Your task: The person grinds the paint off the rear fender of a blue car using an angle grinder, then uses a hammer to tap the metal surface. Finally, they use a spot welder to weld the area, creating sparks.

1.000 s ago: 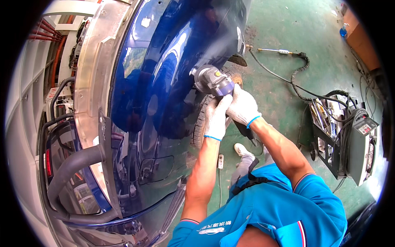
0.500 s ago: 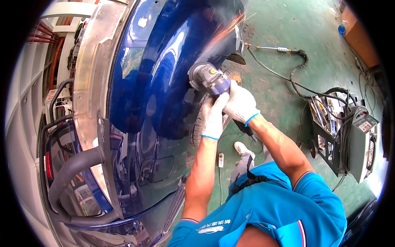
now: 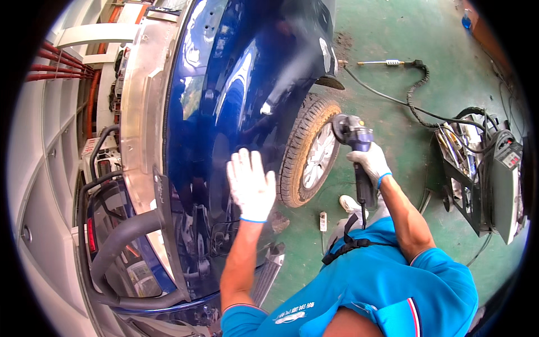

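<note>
My left hand [image 3: 251, 185], in a white glove, lies spread on or just over the glossy dark blue body panel [image 3: 213, 106] of a vehicle, holding nothing. My right hand [image 3: 368, 162], gloved likewise, grips an angle grinder [image 3: 353, 129] with a dark body, held off the panel. Its head overlaps the right side of the dusty wheel [image 3: 303, 157] from this view; whether it touches cannot be told. A pale metal strip [image 3: 137, 106] runs along the panel's left edge.
A grey tubular bar [image 3: 123, 236] is at lower left. On the green floor [image 3: 382, 33], hoses run from a thin lance [image 3: 373, 63] to a machine on a wheeled stand [image 3: 499, 180] at right. A power strip [image 3: 323, 222] lies near my feet, a blue bottle [image 3: 466, 21] at upper right.
My left hand has left the grinder and opened lower on the panel. My right hand has carried the grinder right and down, exposing the wheel. The sparks seen half a second ago are gone.
</note>
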The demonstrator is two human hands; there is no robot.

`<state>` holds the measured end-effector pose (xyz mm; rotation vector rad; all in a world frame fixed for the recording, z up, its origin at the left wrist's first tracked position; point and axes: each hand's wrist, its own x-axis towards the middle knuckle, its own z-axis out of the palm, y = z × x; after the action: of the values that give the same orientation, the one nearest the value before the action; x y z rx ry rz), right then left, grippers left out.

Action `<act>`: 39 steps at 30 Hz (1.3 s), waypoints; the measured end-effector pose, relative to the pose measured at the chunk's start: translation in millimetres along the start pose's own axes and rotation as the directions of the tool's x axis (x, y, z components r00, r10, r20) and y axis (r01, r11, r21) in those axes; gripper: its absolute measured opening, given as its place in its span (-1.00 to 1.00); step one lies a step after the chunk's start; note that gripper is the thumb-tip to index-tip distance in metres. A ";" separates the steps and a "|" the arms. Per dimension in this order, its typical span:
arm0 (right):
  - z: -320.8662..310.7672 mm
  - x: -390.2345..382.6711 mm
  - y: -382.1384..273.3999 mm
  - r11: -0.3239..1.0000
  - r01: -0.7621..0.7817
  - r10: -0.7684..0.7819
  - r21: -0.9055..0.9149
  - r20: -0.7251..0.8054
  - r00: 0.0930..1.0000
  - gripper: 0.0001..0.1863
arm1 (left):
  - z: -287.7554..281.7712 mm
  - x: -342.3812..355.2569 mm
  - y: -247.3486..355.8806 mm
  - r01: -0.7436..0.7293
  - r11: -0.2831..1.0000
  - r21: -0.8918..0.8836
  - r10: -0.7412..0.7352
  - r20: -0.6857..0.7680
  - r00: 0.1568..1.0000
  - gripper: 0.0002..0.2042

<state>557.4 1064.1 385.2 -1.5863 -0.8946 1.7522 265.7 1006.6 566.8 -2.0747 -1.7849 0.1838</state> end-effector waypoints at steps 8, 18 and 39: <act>-28.9 6.1 1.9 0.947 -0.046 0.089 0.319 -0.119 0.989 -0.69 | -15.4 82.1 -56.0 -0.165 0.966 0.200 0.154 0.069 0.986 -0.17; -45.5 4.2 34.7 0.868 -0.041 0.108 0.495 -0.108 0.988 -0.77 | 8.6 217.9 -23.0 -0.209 0.952 0.225 0.220 -0.023 0.975 -0.18; -52.3 -103.5 185.7 0.667 -0.016 0.247 0.745 -0.200 0.948 -0.58 | 30.3 -251.5 -86.7 0.162 0.987 -0.013 -0.162 -0.060 0.985 -0.27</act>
<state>620.6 875.8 293.0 -1.2924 0.1162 1.6050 130.7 777.9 532.8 -1.9078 -1.9088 0.0666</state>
